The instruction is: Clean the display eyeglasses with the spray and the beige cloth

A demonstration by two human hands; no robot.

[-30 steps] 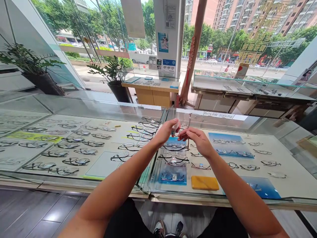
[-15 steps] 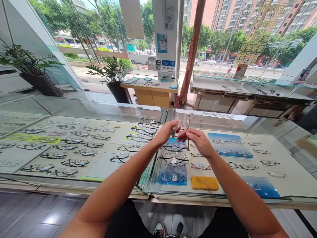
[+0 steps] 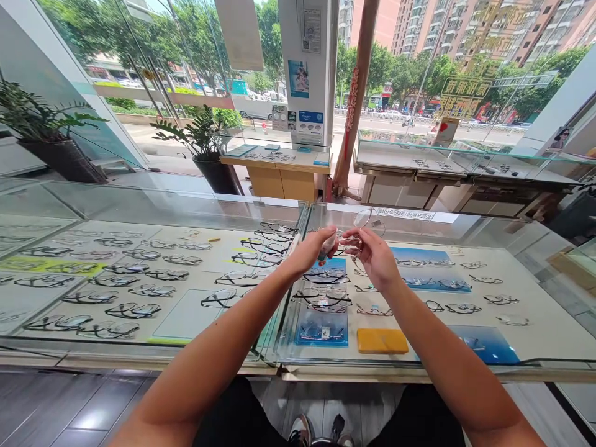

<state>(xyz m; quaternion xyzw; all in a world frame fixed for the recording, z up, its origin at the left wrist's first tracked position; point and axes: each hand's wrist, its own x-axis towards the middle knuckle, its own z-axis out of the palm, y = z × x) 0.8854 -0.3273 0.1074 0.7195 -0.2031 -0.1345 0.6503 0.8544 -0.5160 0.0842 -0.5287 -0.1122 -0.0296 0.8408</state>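
My left hand (image 3: 311,253) is closed around a small clear bottle (image 3: 326,247) with coloured marks low on it, the thumb lying over its top. Just to the right, my right hand (image 3: 376,257) pinches a pair of thin-rimmed eyeglasses (image 3: 364,216). Its lenses stand above the fingers, and a small tag shows by one lens. Fingers hide part of the frame. Both hands are above the glass display case (image 3: 433,366), close together but apart. Beneath them, rows of spectacles (image 3: 321,299) lie inside the case.
A yellow case (image 3: 382,341) lies in the near part of the display. To the left, another glass case holds several dark frames (image 3: 133,309). Beyond stand a potted plant (image 3: 209,146), a wooden post (image 3: 356,99) and more display counters (image 3: 279,162) by the window.
My right hand has turned the eyeglasses: they stood edge-on and upright, and now the lenses face more toward me above the fingers. My left hand keeps the bottle in nearly the same place.
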